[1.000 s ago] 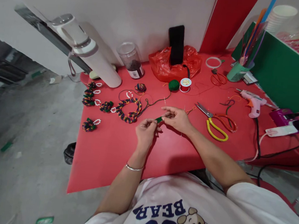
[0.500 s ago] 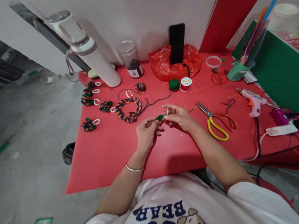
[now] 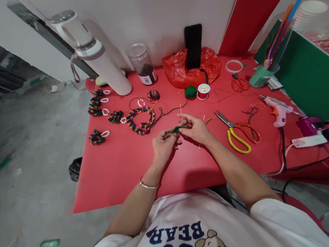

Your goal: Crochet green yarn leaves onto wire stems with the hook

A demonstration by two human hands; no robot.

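Just above the red worktop (image 3: 119,165), the left hand (image 3: 164,141) pinches a green yarn piece (image 3: 176,129) in closed fingertips while the right hand (image 3: 196,128), closed on a thin needle (image 3: 181,110), seems mid-stitch; pulling the strand through calls for a steady pinch.

Red work table against a white wall, bare concrete underfoot.

Stands with its far edge pushed up to a plain white wall (image 3: 164,7): a red table (image 3: 113,173), evenly lit, with only soft shadows. Left of it and below, grey concrete floor (image 3: 29,137), scuffed, dotted with small scraps of litter (image 3: 3,161). At the far right corner, a tall red panel (image 3: 250,19) upright against the wall; beside that, a green partition board (image 3: 311,75) closing off the table's right side.
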